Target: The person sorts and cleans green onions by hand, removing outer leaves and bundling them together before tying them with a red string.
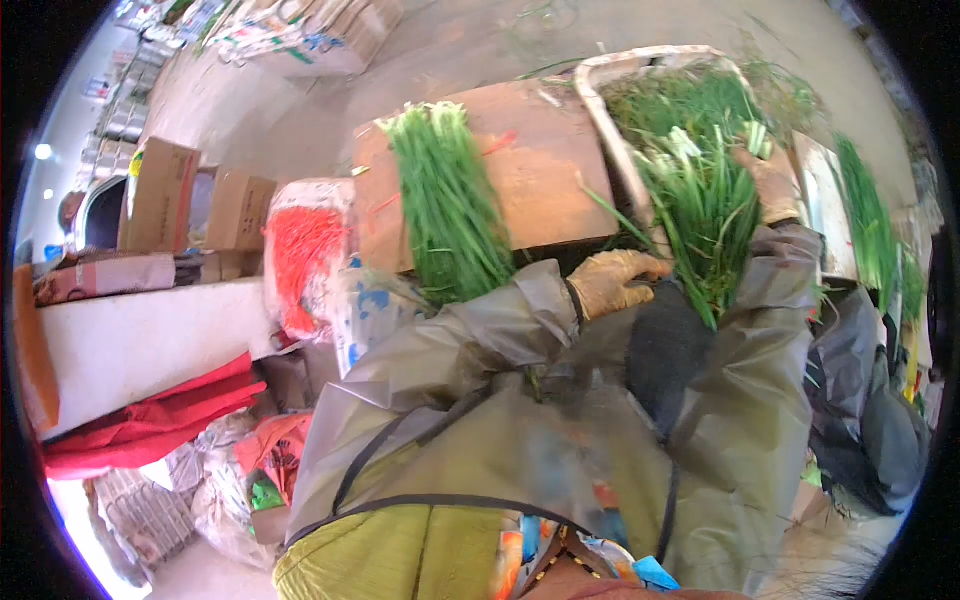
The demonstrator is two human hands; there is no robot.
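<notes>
My right hand (772, 176), in a tan glove, is at the right side of a white plastic crate (589, 82) of loose green stalks, its fingers around the pale ends of a few green stalks (756, 139). Gloved too, my left hand (619, 281) hovers by the crate's near left corner, fingers spread slightly, with nothing seen in it. Long green stalks with white ends (701, 202) lie over the crate's near part. On a brown board (551, 172) to the left rests a bundle of green stalks (454, 202), white ends away from me.
Red ties (304, 247) fill a white container left of the board. Beyond are cardboard boxes (161, 195) and a white panel (157, 337). At right, another bundle of green stalks (866, 217) lies by a white board (823, 202), with a person's dark-clad part (862, 405) nearby.
</notes>
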